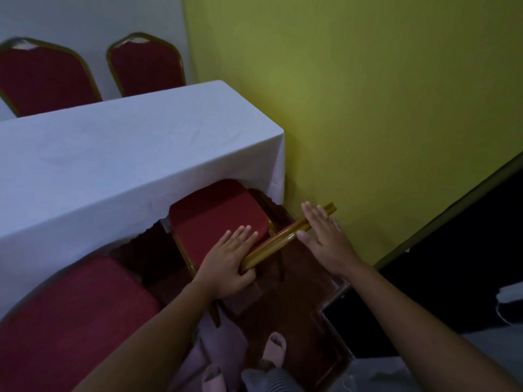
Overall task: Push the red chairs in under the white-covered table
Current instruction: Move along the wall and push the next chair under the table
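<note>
A red chair with a gold frame [218,219] stands at the near right end of the white-covered table [113,159], its seat partly under the hanging cloth. My left hand [229,258] grips the left part of its gold top rail [280,241], thumb under the rail and fingers stretched over the seat side. My right hand [325,239] rests flat and open on the right part of the same rail. A second red chair [70,315] sits at the lower left, its seat out in front of the table.
Two more red chairs [42,77] [147,66] stand behind the table's far side. A yellow-green wall [382,108] runs close on the right. My feet in slippers [271,352] stand on dark red carpet, with a dark panel [452,264] at the right.
</note>
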The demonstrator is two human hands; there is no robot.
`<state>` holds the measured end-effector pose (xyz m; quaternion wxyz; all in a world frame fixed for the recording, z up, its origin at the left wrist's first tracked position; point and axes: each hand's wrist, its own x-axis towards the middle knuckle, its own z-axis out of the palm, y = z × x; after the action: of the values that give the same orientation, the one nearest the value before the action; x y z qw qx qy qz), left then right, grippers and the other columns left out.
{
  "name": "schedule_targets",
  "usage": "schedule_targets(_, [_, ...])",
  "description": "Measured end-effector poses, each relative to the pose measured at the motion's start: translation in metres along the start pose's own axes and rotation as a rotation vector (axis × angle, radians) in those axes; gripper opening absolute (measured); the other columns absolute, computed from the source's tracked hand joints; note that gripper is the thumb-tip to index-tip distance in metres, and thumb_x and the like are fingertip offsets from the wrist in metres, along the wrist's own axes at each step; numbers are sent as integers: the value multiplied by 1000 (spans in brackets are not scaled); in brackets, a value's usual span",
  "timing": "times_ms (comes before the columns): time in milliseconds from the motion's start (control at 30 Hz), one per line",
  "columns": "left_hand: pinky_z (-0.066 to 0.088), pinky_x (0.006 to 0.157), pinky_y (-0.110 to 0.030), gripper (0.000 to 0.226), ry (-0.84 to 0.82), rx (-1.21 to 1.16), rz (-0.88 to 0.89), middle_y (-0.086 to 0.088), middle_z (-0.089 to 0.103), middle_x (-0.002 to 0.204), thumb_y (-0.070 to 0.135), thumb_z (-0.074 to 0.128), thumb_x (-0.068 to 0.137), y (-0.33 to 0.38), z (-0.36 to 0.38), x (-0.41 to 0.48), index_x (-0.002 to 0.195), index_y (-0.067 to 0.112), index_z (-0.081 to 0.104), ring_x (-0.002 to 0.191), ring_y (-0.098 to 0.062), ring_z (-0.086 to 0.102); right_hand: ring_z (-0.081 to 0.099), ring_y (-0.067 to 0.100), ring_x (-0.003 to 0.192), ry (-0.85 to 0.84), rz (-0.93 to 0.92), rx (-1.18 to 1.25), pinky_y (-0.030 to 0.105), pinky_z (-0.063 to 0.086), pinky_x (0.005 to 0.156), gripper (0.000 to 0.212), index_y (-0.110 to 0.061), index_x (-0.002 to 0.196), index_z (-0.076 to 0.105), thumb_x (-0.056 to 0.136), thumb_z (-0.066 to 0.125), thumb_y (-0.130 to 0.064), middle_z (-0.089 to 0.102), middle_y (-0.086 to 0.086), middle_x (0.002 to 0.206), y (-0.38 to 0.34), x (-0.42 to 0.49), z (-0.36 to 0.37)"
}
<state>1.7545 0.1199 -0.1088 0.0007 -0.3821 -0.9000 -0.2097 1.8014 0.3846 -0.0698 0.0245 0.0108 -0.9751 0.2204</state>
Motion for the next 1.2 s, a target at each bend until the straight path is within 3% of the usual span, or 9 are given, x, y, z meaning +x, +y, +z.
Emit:
schedule_targets(133, [-4, 117, -27, 76, 65, -47, -61, 0, 11, 158, 56, 35, 87, 23, 5, 21, 150, 22, 11, 144, -7, 0, 0, 10, 145, -8, 67, 21, 41, -1, 116, 73, -28, 151, 10, 90, 15, -68, 9, -11, 158, 7, 16, -5])
schedule_targets(267, [-4, 117, -28, 81, 24, -57, -167, 1, 8, 159, 62, 29, 85, 23, 15, 19, 150, 21, 5, 145, -8, -1, 8, 17, 146, 22, 133, 34, 42, 3, 116, 73, -20, 149, 24, 92, 16, -65, 23, -2, 157, 19, 45, -5])
schedule_targets(400, [-2, 117, -27, 84, 54, -37, -213, -1, 14, 158, 64, 32, 83, 14, 13, 14, 150, 19, 10, 142, -5, 0, 16, 21, 145, 82, 33, 45, 45, 8, 116, 74, -19, 139, 46, 87, 11, -59, 36, 2, 151, 24, 69, -2])
schedule_targets(500, [8, 120, -33, 83, 92, -32, -237, -3, 23, 155, 64, 37, 83, 10, 10, 7, 148, 16, 21, 141, -6, 7, 22, 24, 143, 137, -34, 61, 48, 13, 115, 67, -15, 131, 56, 90, 16, -50, 44, 3, 146, 19, 71, 9])
schedule_targets(667, [11, 116, -29, 80, 131, 41, -309, -9, 41, 146, 59, 49, 78, -16, -3, -9, 141, 11, 40, 138, -23, 33, 31, 25, 140, 175, -90, 67, 48, 18, 115, 61, -13, 127, 59, 93, 20, -45, 51, 4, 140, -10, 71, 25])
schedule_targets(933, [18, 116, -34, 93, 231, 17, -552, -4, 35, 150, 63, 47, 68, -51, -22, -34, 146, 15, 29, 139, -11, 19, 38, 17, 135, 121, -189, 97, 41, 25, 112, 56, -17, 126, 60, 93, 25, -44, 54, -1, 138, -52, 93, 46])
schedule_targets(1200, [29, 113, -42, 88, 215, 30, -522, -10, 44, 144, 67, 48, 70, -65, -17, -4, 140, 13, 43, 137, -23, 35, 33, 21, 139, 61, -216, 84, 41, 21, 115, 61, -11, 130, 56, 90, 20, -41, 49, 4, 142, -37, 125, 38])
